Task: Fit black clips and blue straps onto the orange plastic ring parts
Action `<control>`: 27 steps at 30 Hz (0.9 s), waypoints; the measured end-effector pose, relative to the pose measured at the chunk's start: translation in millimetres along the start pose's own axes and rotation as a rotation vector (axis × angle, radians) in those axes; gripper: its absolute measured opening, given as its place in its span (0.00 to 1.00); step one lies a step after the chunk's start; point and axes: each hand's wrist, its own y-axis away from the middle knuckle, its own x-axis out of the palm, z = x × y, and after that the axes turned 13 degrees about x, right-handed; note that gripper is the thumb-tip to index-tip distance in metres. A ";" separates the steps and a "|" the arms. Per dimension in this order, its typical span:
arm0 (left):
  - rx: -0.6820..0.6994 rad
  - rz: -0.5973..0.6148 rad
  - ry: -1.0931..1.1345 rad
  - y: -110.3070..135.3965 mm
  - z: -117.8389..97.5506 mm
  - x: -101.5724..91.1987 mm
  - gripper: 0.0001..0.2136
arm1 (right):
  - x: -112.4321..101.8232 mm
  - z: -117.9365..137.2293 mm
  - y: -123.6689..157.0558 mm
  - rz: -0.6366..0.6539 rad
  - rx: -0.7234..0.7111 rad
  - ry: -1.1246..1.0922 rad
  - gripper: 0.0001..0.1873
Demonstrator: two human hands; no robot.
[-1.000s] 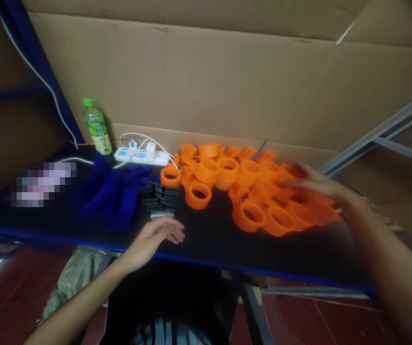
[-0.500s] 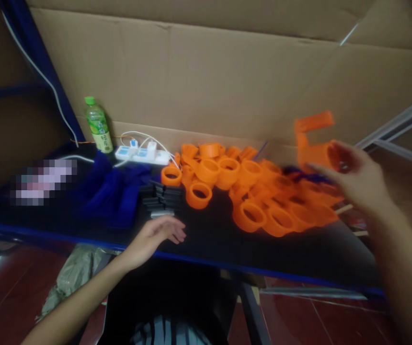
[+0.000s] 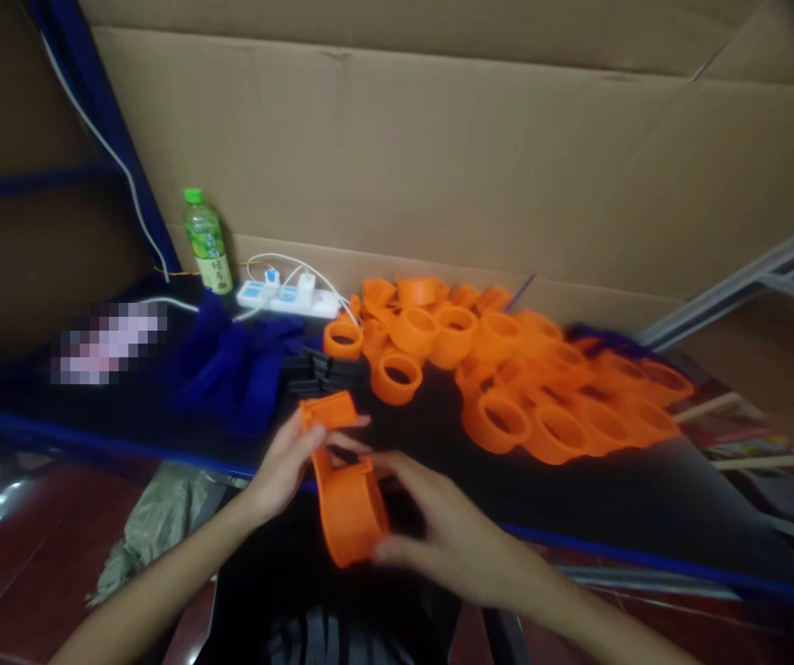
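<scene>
Pinched at its flat tab by the left hand (image 3: 284, 465) and clasped at its ring by the right hand (image 3: 439, 540), an orange part (image 3: 348, 508) is held above the near table (image 3: 611, 489) edge. It seems to be examined; turning it calls for a steady hold. Other rings (image 3: 508, 369) lie beyond.

Dim warm indoor light, soft focus throughout.
Cardboard backdrop (image 3: 439, 157) is brightest, evenly lit; tabletop (image 3: 611, 499) crushed to near-black. Motion blur on left hand (image 3: 286, 466), right hand (image 3: 439, 536) and the orange part (image 3: 348, 513) they hold. Glare patch at lower left edge of frame. Pixelated block (image 3: 110, 337) mid left. Corners darken.
</scene>
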 end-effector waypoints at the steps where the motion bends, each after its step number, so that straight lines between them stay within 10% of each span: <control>1: -0.008 -0.022 -0.008 1.4 -0.9 -0.2 0.20 | -4.1 -1.5 -6.0 -0.020 -0.009 0.011 0.18; 6: -0.061 0.125 -0.062 9.3 -3.8 -3.4 0.18 | -17.7 -13.1 -48.5 -0.339 -0.027 0.290 0.16; 14: -0.081 0.203 -0.159 9.2 -5.3 -1.4 0.17 | 8.9 -17.7 -90.1 -0.154 -0.130 0.707 0.16; 27: -0.087 0.175 -0.202 5.6 -7.3 1.1 0.19 | 3.5 -23.2 -100.3 -0.239 -0.112 0.203 0.06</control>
